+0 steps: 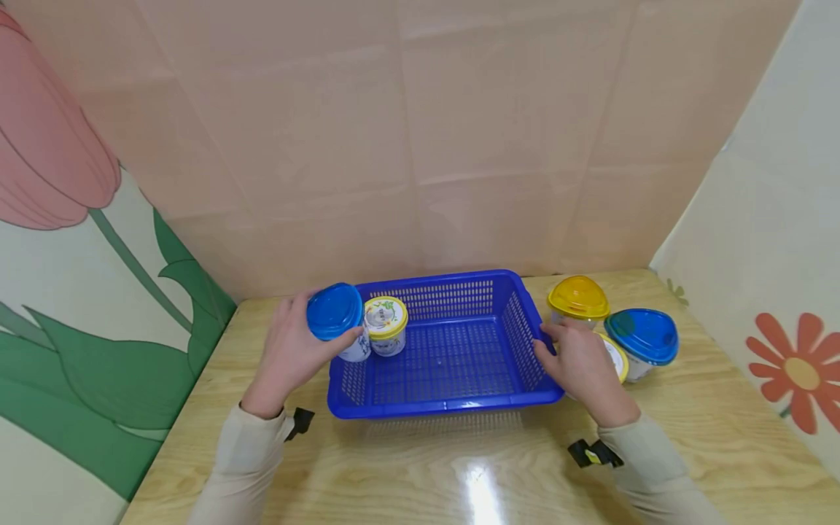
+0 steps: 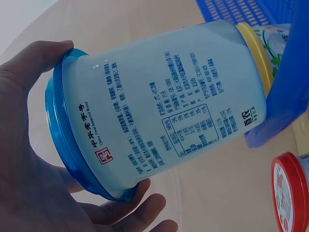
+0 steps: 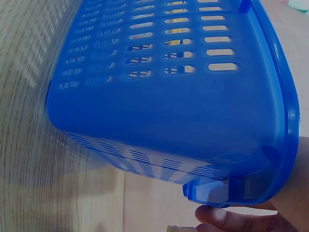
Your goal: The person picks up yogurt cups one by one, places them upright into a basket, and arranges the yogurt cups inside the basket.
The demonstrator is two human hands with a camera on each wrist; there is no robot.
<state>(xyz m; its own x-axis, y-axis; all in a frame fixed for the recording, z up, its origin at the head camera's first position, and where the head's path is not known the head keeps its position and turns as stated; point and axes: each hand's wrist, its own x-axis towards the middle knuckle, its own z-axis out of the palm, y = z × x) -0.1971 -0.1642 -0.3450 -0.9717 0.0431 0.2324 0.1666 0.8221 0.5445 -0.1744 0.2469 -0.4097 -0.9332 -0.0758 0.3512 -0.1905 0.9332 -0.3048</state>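
Note:
My left hand (image 1: 292, 346) grips a white printed cup with a blue lid (image 1: 335, 312) by its lid, at the left end of a blue plastic basket (image 1: 453, 405). In the left wrist view, the base of this cup (image 2: 169, 106) overlaps the basket's rim; contact cannot be told. Inside the basket, close by, stands a cup with a yellow-rimmed lid (image 1: 386, 328). My right hand (image 1: 584, 364) holds the basket's right rim between thumb and fingers. The right wrist view shows its fingers (image 3: 241, 221) partly hidden beyond the basket's wall (image 3: 159, 116).
Right of the basket stand a cup with a yellow domed lid (image 1: 579, 297), one with a blue domed lid (image 1: 642, 335), and a yellow-rimmed cup (image 1: 615, 357) partly behind my right hand. A red-lidded cup (image 2: 288, 193) shows in the left wrist view. A wall (image 1: 407, 146) rises behind.

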